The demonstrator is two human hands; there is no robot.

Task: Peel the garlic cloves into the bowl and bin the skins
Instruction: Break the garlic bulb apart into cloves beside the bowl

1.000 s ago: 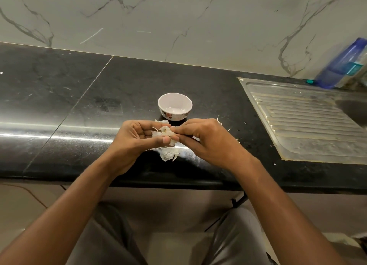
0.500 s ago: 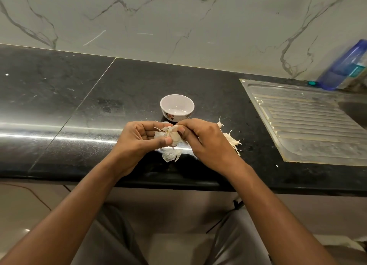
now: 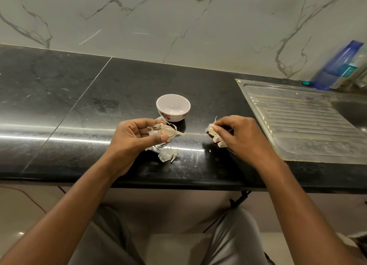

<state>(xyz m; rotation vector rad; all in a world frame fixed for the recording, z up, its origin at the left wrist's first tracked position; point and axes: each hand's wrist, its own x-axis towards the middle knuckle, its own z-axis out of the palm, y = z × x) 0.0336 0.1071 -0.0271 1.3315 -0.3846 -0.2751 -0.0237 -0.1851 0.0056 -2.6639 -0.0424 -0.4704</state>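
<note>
The left hand is curled, thumb and fingertips pinching a pale, papery-skinned garlic piece whose dry tip points right, above the middle of the black polished stone counter. The right hand, also curled, pinches a clump of pale garlic pieces and skin low over the counter, near the ribbed steel drainboard; whether the clump touches the stone I cannot tell. The small white ceramic bowl with a flower print stands just behind the left hand and looks empty. A curl of loose white garlic skin lies toward the counter's front edge, below the left hand.

The likely trouble is scatter. The skins are light and brittle, so a sharp tug could flick flakes into the bowl, or off the front edge onto the floor. The loose curl sits close enough to that edge for a passing wrist to sweep it over. A clove that pops free of a tight pinch could skid across the slick stone toward the drainboard. No bin shows here, so skins may pile up and mix with peeled cloves. The blue plastic bottle at the back right corner is well clear.
</note>
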